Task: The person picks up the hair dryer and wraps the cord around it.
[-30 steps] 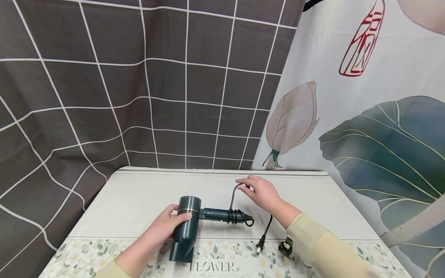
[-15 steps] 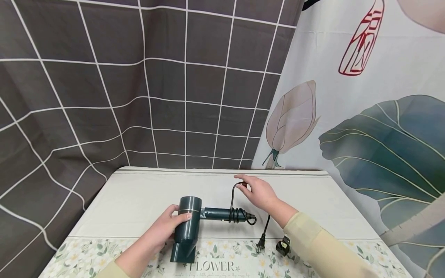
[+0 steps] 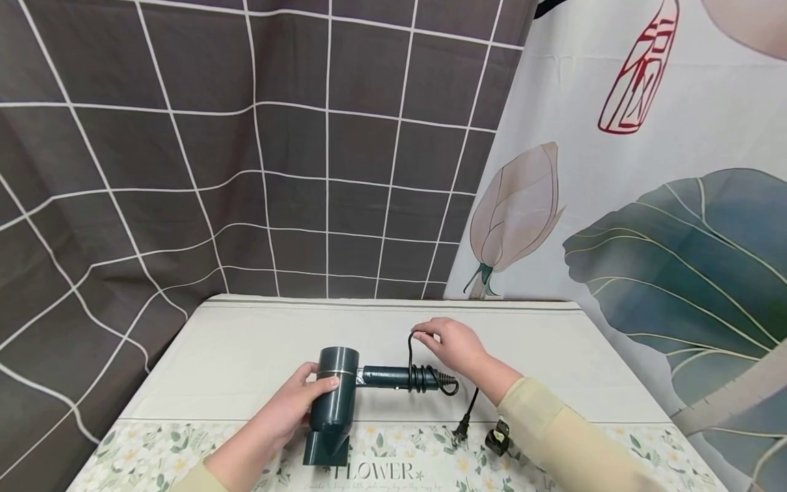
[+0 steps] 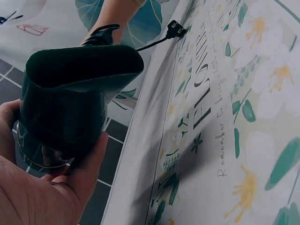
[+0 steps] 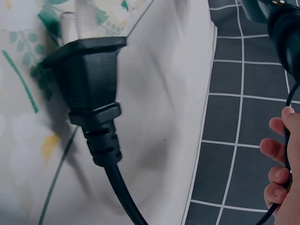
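Observation:
A dark green hair dryer point(image 3: 335, 403) is held sideways in my left hand point(image 3: 295, 402), its handle point(image 3: 386, 376) pointing right. In the left wrist view my left fingers and thumb curl round the barrel below the flat nozzle point(image 4: 84, 70). Black cord point(image 3: 421, 378) is wound in several turns round the end of the handle. My right hand point(image 3: 453, 345) pinches a stretch of that cord above and right of the handle. From this hand the cord runs down to a two-pin plug point(image 3: 461, 429); in the right wrist view the plug point(image 5: 86, 75) hangs close to the lens.
A white table cover point(image 3: 283, 328) with a floral front band and the word FLOWER lies under both hands. The black wrist camera point(image 3: 498, 437) sits by the right sleeve. Behind the table hang a grey grid curtain point(image 3: 363, 150) and a white curtain point(image 3: 541, 89) with plant prints.
My right hand has moved slightly down and left with the cord. The hair dryer has shifted a little to the right in my left hand. The plug still dangles.

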